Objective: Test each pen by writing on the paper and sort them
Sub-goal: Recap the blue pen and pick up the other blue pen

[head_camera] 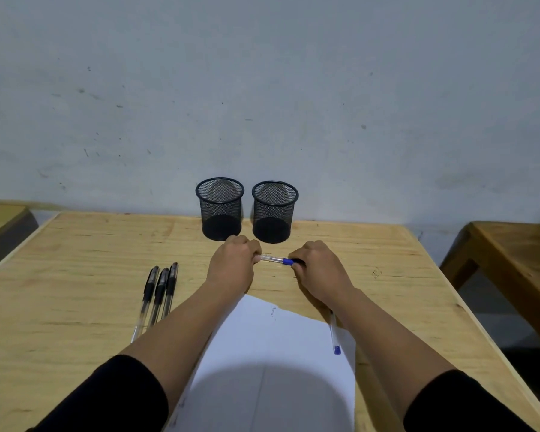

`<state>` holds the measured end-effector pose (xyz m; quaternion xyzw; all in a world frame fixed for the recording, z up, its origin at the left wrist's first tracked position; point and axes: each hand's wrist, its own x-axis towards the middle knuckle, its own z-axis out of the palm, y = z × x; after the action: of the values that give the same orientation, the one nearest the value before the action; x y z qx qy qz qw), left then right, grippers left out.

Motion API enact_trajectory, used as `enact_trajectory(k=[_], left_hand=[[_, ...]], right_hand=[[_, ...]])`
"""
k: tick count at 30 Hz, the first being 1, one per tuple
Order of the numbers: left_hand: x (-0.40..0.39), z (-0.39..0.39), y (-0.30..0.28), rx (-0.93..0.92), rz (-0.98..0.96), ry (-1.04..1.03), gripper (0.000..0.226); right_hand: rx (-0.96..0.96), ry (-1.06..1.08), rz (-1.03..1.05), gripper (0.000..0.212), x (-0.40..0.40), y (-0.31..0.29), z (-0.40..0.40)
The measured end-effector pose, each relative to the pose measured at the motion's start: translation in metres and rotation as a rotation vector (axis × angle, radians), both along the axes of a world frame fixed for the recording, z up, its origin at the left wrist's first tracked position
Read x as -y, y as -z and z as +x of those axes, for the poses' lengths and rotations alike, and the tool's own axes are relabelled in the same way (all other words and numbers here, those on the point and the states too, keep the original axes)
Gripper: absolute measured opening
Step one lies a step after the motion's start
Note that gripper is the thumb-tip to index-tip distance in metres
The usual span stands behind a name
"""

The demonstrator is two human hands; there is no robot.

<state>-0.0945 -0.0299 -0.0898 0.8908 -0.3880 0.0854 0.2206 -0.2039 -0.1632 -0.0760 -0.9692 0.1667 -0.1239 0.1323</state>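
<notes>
A clear pen with a blue cap (276,260) is held level above the table, just in front of two black mesh pen cups (220,209) (274,212). My left hand (236,262) grips its clear barrel end and my right hand (317,265) grips the blue capped end. Both cups look empty. A white sheet of paper (272,363) with a small scribble near its top lies below my arms. Three black pens (159,294) lie side by side to the left of the paper. Another clear pen with a blue end (334,335) lies on the paper's right side, partly under my right forearm.
The wooden table (75,275) stands against a grey wall. A second wooden table (512,254) is at the right across a gap, and the corner of another at far left (3,219).
</notes>
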Motion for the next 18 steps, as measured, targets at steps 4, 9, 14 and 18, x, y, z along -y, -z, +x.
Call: enact_trajectory(k=[4,9,14,18], left_hand=[[-0.006,0.000,-0.007,0.019,-0.139,0.042,0.014],[-0.023,-0.022,-0.033,0.110,-0.458,0.097,0.029],[-0.047,-0.065,-0.038,-0.073,-0.502,0.174,0.030],[-0.067,-0.091,-0.033,-0.166,-0.479,0.243,0.032]], right_hand=[[-0.012,-0.049,0.006,0.025,-0.006,-0.007,-0.007],[0.140,0.094,0.336,0.016,-0.025,-0.025,-0.025],[0.345,0.191,1.038,0.005,-0.057,-0.040,-0.050],[0.417,0.168,1.347,0.004,-0.083,-0.041,-0.064]])
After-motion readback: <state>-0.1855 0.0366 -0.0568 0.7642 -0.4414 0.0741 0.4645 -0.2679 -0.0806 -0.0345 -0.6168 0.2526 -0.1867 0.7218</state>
